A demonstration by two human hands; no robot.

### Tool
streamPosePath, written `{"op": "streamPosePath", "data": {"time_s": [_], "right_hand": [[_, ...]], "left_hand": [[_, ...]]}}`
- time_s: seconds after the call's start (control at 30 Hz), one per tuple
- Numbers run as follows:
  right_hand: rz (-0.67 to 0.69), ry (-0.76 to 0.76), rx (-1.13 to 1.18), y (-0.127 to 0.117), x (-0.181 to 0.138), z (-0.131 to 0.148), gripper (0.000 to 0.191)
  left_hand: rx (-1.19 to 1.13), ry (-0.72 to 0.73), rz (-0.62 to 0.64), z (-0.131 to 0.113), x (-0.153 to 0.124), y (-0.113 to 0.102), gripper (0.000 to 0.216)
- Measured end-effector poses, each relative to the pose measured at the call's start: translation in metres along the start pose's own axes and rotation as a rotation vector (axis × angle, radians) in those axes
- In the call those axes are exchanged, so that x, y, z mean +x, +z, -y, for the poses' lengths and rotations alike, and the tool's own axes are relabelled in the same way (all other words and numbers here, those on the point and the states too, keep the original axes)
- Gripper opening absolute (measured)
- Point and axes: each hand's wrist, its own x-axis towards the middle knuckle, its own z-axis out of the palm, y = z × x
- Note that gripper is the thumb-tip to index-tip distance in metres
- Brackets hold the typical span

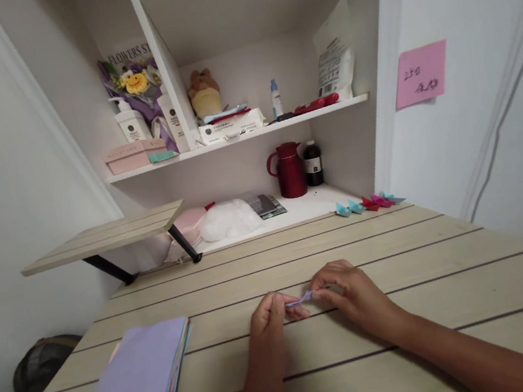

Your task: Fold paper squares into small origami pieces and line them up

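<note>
Pinching thin, creased lilac paper point(305, 297)

At six o'clock, your left hand point(267, 318) and right hand point(352, 290) grip the narrow lilac paper from either side, over the grooved tabletop point(397, 248). From it, smooth rectangular sheets point(136, 378) lie stacked at eight o'clock; sharp-cornered paper figures point(369, 204) line up at two.

Bare left hand point(270, 319), right hand point(352, 294), bare forearms point(440, 339)

Red jug point(291, 173) beside a dark bottle point(313, 165), handwritten pink note point(422, 75), plush toy point(205, 96) on shelf point(355, 101)
</note>
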Motion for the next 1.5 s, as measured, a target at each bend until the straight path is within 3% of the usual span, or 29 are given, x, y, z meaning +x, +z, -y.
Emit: {"op": "streamPosePath", "data": {"time_s": [0.17,0.27,0.43,0.77,1.07,1.3,1.5], "right_hand": [[0.093,-0.051,-0.190,-0.005,0.004,-0.017,0.015],[0.149,-0.013,-0.224,-0.003,0.004,-0.024,0.011],[0.193,-0.017,-0.211,0.000,0.003,-0.025,0.011],[0.215,-0.020,-0.176,0.002,0.004,-0.024,0.013],[0.151,0.005,-0.120,0.003,0.002,-0.023,0.033],[0.190,-0.148,-0.194,0.005,0.000,-0.027,0.021],[0.241,-0.078,-0.315,0.000,0.001,-0.026,0.015]], "left_hand": [[0.437,0.183,-0.094,0.007,-0.001,-0.013,0.023],[0.525,0.200,-0.153,0.014,-0.002,-0.015,0.030],[0.706,0.161,-0.005,0.012,-0.005,-0.011,0.047],[0.850,0.252,0.157,0.001,-0.002,-0.002,0.040],[1.102,0.237,0.120,0.006,0.000,0.000,0.018],[1.110,0.267,0.105,0.012,-0.001,-0.002,0.016],[1.057,0.293,0.054,0.019,-0.002,-0.003,0.020]]}}
